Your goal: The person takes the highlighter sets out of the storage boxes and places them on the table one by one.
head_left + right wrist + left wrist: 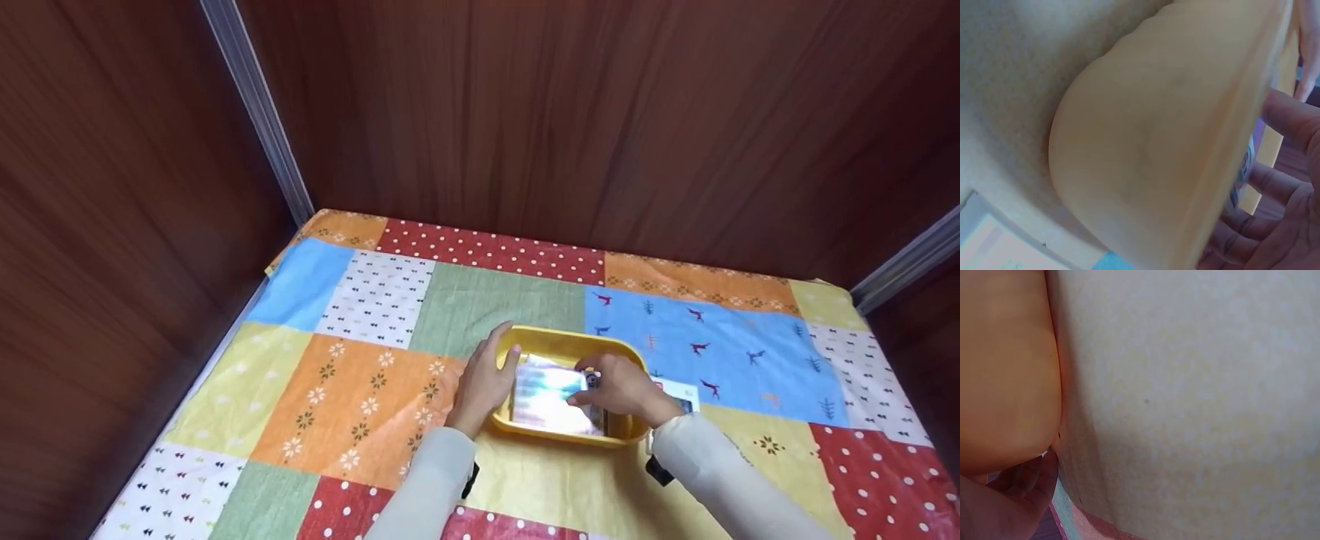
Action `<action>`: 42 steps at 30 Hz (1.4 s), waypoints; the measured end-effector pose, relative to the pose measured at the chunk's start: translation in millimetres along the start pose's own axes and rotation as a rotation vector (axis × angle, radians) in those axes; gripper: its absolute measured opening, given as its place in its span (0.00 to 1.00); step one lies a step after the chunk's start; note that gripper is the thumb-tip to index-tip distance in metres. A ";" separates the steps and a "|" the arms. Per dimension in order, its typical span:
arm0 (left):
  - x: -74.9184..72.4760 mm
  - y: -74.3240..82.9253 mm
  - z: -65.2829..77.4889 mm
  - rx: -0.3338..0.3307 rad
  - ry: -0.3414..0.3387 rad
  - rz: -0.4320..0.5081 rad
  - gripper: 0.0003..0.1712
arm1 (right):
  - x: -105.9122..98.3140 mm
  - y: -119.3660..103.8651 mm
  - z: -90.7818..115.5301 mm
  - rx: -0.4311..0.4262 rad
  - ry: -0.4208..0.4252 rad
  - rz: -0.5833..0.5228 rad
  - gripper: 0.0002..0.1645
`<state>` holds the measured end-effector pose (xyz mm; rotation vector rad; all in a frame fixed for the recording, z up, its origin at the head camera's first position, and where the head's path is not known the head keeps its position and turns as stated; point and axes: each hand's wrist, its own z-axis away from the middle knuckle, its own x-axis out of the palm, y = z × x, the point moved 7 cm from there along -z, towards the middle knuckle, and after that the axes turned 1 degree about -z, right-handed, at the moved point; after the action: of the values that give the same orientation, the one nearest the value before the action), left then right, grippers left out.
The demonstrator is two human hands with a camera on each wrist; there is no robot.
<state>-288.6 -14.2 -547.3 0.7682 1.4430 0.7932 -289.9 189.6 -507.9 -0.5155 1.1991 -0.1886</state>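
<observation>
A yellow plastic tub (570, 341) stands on the patchwork cloth. My left hand (484, 381) grips its left rim, thumb inside and fingers along the outer wall; the left wrist view shows curled fingers (1039, 478) under the tub's side (1005, 371). Inside lies a flat shiny packet (551, 397), washed out by glare, with a pale sheet beyond it. My right hand (619, 386) reaches over the right rim, its thumb (1289, 115) and fingers spread around a dark, round-patterned item (592, 379) at the packet's right edge. Whether they pinch anything I cannot tell.
A white flat box or card (684, 394) with a red mark lies right of the tub, partly behind the right wrist. Dark wood-grain panels (480, 127) rise behind the cloth-covered surface (375, 390) and at its left and right sides.
</observation>
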 end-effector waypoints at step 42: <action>-0.3 -1.7 -1.2 0.027 0.010 -0.021 0.28 | -25.0 -26.1 14.7 -0.235 -0.097 0.041 0.11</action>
<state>-289.7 -15.4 -548.5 0.7691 1.4706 0.7637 -282.1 181.1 -470.6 -0.6968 1.1418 0.0137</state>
